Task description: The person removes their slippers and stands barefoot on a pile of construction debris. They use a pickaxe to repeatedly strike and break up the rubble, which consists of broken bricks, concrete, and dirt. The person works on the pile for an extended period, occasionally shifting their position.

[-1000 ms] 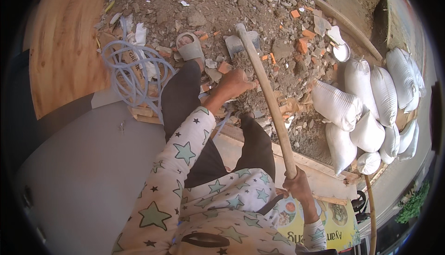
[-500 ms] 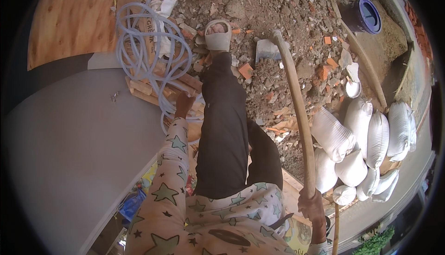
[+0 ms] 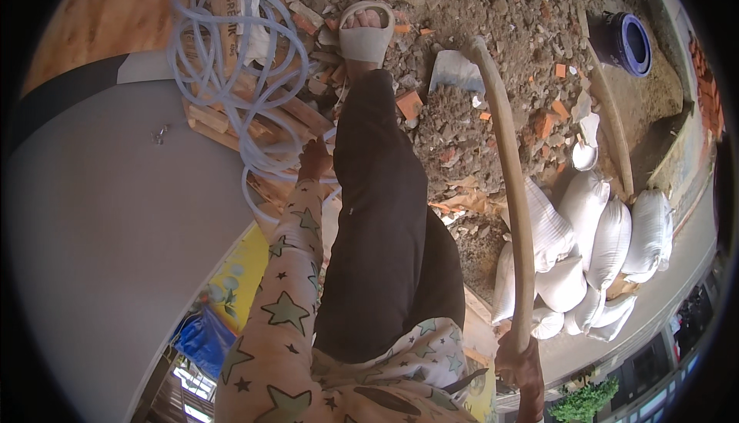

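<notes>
My right hand (image 3: 519,363) is wrapped round the near end of a hoe's long, slightly curved wooden handle (image 3: 508,161). The hoe's metal blade (image 3: 456,71) lies against the soil and rubble at the far end. My left hand (image 3: 314,160) hangs beside my dark-trousered leg, close to a coil of clear hose (image 3: 250,88) and some wooden boards (image 3: 219,124). Its fingers are small and partly hidden, so their grip does not show. My foot in a light slide sandal (image 3: 366,42) rests on the rubble left of the blade.
Several filled white sacks (image 3: 612,246) are piled at the right. Beyond them stand a dark blue bucket (image 3: 622,44) and another wooden pole (image 3: 612,127). A large grey panel (image 3: 115,230) takes up the left side, with plywood (image 3: 100,15) behind it. Broken bricks (image 3: 409,105) dot the ground.
The view has shifted a little, so the hose and panel sit further left. My right hand keeps its hold on the hoe, whose blade stays at the same spot on the rubble.
</notes>
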Tool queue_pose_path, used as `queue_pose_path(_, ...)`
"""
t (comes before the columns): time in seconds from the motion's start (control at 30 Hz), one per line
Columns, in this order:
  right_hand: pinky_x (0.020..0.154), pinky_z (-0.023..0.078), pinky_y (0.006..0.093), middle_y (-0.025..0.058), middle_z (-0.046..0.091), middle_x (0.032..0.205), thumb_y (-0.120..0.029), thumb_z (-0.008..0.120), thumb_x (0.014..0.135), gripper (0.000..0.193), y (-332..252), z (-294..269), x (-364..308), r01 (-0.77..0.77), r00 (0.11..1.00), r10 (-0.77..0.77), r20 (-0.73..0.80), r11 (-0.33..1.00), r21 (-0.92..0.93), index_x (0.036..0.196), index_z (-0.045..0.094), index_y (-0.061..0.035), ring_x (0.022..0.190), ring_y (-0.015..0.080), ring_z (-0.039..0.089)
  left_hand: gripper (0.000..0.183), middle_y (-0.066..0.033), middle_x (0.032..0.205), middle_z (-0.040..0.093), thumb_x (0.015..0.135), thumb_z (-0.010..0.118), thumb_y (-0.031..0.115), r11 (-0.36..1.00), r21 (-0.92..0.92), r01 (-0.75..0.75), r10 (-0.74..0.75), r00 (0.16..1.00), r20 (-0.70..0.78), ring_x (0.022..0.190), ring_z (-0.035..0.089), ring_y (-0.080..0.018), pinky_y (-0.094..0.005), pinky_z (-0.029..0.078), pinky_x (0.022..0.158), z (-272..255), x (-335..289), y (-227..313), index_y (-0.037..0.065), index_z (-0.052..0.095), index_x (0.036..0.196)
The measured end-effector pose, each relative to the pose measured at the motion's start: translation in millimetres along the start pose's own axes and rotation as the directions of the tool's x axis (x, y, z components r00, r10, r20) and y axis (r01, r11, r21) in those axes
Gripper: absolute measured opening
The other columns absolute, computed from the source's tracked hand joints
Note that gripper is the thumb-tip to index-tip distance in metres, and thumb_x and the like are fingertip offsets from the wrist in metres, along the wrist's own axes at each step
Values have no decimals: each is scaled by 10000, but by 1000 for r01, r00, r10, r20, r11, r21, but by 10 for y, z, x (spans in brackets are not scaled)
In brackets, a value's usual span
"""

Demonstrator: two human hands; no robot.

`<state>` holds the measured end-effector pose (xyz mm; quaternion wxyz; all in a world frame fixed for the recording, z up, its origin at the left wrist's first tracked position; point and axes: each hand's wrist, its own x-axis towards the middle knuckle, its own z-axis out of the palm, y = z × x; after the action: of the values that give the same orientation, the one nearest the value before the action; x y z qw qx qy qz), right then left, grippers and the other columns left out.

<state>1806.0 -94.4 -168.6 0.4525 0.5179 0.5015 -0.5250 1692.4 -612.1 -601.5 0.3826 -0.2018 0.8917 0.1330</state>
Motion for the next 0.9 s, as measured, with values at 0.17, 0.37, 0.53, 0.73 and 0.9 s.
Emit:
queue_pose_path(0.17,498,478,271,41,591,622,-20,708,580,302,10,27,1,-22,999,20,-27,996,-82,862,605,17,509,133,573,886,-182,1331,486,780,653,610,977,206,63,-64,998,-1,1271,448,-404,-601,397,949,-23,-39,184,113,348,1445)
queue_pose_path(0.37,493,485,276,51,599,637,-17,707,559,334,41,84,-24,-18,1000,17,-26,999,-50,874,604,27,511,143,576,751,-201,1243,538,782,648,561,982,175,-74,73,997,11,1165,528,-415,-547,458,896,-161,-141,176,124,455,1362)
queue_pose_path(0.53,480,479,280,65,603,641,-16,701,560,366,41,242,-56,-12,999,11,-52,1000,-13,904,592,43,506,150,577,563,-192,1109,591,791,634,422,972,147,-185,186,983,5,1050,578,-392,-519,484,849,-54,-246,193,109,527,1246)
queue_pose_path(0.73,468,474,286,76,596,628,-29,690,571,378,-118,364,-155,-22,997,19,-74,999,-50,923,578,50,490,156,570,347,-181,948,654,803,617,255,955,115,-275,276,961,6,913,638,-366,-485,515,793,37,-377,180,90,613,1108)
queue_pose_path(0.9,455,471,295,86,587,618,-29,673,541,402,-7,338,-110,-2,997,1,-81,1000,-11,920,569,57,479,175,571,209,-169,845,698,806,606,121,933,156,-324,329,944,-1,815,679,-347,-461,537,746,-119,-567,119,77,671,999)
